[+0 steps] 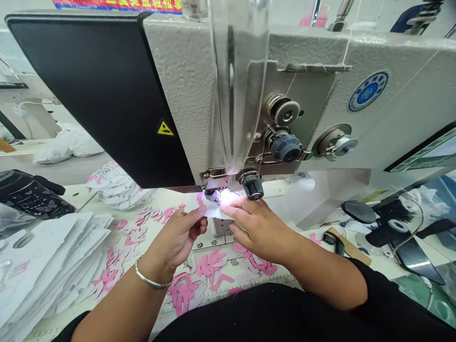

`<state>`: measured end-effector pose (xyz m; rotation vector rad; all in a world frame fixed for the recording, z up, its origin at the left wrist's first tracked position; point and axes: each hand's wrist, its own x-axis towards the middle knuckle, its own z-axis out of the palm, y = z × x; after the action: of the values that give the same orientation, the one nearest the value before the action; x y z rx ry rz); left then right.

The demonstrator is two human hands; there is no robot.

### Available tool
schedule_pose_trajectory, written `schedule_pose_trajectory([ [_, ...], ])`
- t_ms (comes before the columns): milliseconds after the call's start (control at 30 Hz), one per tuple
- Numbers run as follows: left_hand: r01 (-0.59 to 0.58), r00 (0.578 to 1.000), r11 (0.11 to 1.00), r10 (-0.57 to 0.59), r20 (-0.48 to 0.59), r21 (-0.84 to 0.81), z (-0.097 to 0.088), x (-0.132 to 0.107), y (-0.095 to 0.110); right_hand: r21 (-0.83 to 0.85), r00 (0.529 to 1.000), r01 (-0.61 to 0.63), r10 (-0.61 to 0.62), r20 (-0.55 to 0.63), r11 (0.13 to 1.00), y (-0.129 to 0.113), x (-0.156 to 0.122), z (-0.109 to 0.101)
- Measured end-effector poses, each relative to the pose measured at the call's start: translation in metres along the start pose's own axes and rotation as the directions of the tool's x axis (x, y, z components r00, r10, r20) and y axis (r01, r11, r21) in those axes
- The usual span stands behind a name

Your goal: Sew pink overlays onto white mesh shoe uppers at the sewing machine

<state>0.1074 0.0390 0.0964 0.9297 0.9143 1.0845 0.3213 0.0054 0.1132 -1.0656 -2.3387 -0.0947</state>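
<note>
Under the lit needle area of a sewing machine (185, 71) lies a small white fabric piece (213, 211) with a pink shape on it. My left hand (187, 228) pinches the left edge of this piece between thumb and fingers. My right hand (254, 225) reaches in from the right, its fingers stretched out and the index fingertip pressing near the presser foot (213, 195). The right fingertips are partly washed out by the bright lamp. Pink cut-out pieces (183, 289) lie loose just below both hands.
Stacked white fabric pieces (53, 266) fill the left side, with another pile (119, 185) behind. A dark patterned bottle (33, 194) lies at far left. On the right are a black thread spool (388, 235) and small scissors-like black tool (334, 242). Tension knobs (287, 148) jut out above my right hand.
</note>
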Motion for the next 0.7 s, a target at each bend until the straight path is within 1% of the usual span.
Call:
schedule_pose_trajectory([
  [133, -0.005, 1.0, 1.0, 0.005, -0.011, 0.003, -0.001, 0.001, -0.005, 0.001, 0.994, 0.007, -0.007, -0.109, 1.0, 0.004, -0.003, 0.015],
  [233, -0.032, 0.999, 0.999, 0.032, -0.036, -0.007, -0.001, 0.004, -0.008, -0.002, 0.981, 0.021, -0.021, -0.192, 1.0, 0.008, -0.005, 0.027],
  [367, -0.079, 0.995, 0.997, 0.078, -0.053, -0.005, 0.001, 0.006, -0.015, 0.017, 0.964, 0.029, -0.023, -0.266, 0.999, 0.01, -0.007, 0.038],
  [533, -0.09, 0.995, 0.996, 0.089, -0.037, -0.009, 0.001, 0.006, -0.021, 0.021, 0.945, 0.053, -0.043, -0.324, 0.998, 0.011, -0.01, 0.047],
  [700, -0.078, 0.996, 0.996, 0.077, -0.049, -0.033, 0.0, 0.007, -0.023, 0.018, 0.944, 0.043, -0.035, -0.328, 0.999, 0.009, -0.011, 0.05],
])
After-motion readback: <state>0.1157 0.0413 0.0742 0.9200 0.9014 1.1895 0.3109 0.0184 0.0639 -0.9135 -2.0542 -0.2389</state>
